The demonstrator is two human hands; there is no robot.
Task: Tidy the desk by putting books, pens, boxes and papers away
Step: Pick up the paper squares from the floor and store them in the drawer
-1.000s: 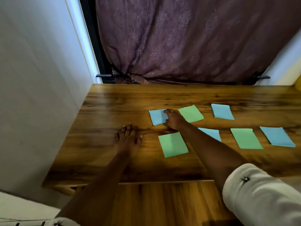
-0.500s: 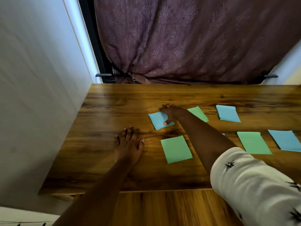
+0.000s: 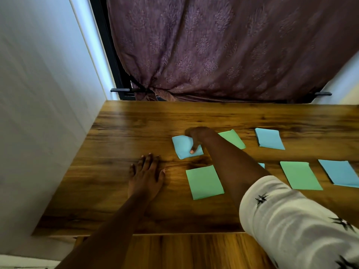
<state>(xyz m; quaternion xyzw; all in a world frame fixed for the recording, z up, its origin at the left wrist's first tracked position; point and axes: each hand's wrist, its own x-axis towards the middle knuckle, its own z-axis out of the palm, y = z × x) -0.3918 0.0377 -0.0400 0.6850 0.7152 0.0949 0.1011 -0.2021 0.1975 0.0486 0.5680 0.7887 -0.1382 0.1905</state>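
The light blue rectangular paper point(image 3: 185, 147) lies flat on the brown wood-grain table point(image 3: 136, 123), leftmost of the 7 coloured papers in view. Its far right corner sits under the right hand point(image 3: 199, 135). That hand grips it: the thumb point(image 3: 192, 151) presses on the top face near the right edge, and the other fingers curl over the far edge, their tips hidden. The sheet looks slightly bowed there, so I judge this a pinch ready to lift or drag, not a mere touch.

Its longer sides run away from the person, slanting a little leftward at the far end. The paper spreads left and nearward from the gripping hand, so any gathering move would probably draw it rightward, towards the other papers.

The left hand point(image 3: 146, 173) rests palm down on the table, fingers straight and spread, holding nothing. It lies near-left of the paper and apart from it.

A green rectangular paper point(image 3: 204, 182) lies just nearer the person, not touching the blue one. A 2nd green paper point(image 3: 234, 140) shows partly behind the right forearm, with a blue paper point(image 3: 269, 139) further right. The nearer row has a blue sliver point(image 3: 261, 165) beside the forearm, a 3rd green paper point(image 3: 300, 175) and an edge-cut blue paper point(image 3: 341, 172).

A purple patterned curtain point(image 3: 213, 45) hangs behind the table.
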